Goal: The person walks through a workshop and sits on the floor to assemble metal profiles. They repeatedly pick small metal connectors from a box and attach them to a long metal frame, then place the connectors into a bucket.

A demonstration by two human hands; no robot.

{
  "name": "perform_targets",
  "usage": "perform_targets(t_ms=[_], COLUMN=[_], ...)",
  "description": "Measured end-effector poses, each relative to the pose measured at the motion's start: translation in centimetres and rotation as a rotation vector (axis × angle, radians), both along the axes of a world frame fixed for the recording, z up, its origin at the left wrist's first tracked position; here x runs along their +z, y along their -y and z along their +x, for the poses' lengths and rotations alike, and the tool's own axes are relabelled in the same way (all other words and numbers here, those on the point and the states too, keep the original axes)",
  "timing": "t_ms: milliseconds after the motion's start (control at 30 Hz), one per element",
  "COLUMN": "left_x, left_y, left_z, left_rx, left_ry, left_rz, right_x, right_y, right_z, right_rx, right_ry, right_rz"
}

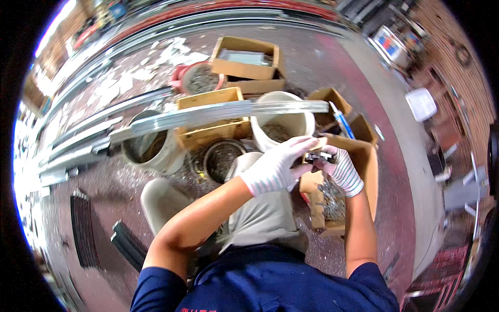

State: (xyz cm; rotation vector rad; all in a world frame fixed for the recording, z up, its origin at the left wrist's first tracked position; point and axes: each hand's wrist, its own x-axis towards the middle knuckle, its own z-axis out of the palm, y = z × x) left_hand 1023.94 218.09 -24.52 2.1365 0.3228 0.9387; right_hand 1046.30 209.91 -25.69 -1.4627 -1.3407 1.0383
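Note:
Both my hands wear white knit gloves with green-striped cuffs. My right hand [342, 170] is closed on some small dark metal parts [319, 156] with shiny edges; their exact kind is too small to make out. Just to the left of them is my left hand [278, 165], fingers stretched out and thumb apart, its tips close to the parts. Whether it touches them I cannot tell. Below the right hand stands an open cardboard box [368, 169] with many small shiny metal pieces [331, 200] in it.
A bundle of long metal profiles [197, 115] lies across a white bucket [309, 122] and a wooden box [210, 99]. Around them are a second bucket [169, 161], a round tin [210, 156], a red bucket [221, 80], cardboard boxes [239, 70] and a blue-and-white tube [342, 122].

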Motion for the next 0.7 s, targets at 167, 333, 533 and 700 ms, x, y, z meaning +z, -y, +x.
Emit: perform_targets(t_ms=[167,333,533,700], left_x=[-2.0,-5.9,-7.7,-7.4], left_y=[-5.4,-10.0,-12.8,-13.9], left_z=[-5.4,-10.3,-15.2,-17.3], left_rx=[0.362,0.315,0.245,0.223], left_ry=[-0.032,0.487,0.638,0.670], left_rz=[-0.283,-1.039,-1.141,-1.124], right_x=[-1.3,-1.6,-5.0,-6.1], right_y=[-10.3,-15.0,-18.3,-19.7], right_z=[-6.5,-15.9,-21.4,-22.8], right_rx=[-0.047,-0.280,-0.174,0.003], right_ry=[0.238,0.292,0.548,0.201], right_rz=[0.065,0.226,0.538,0.351])
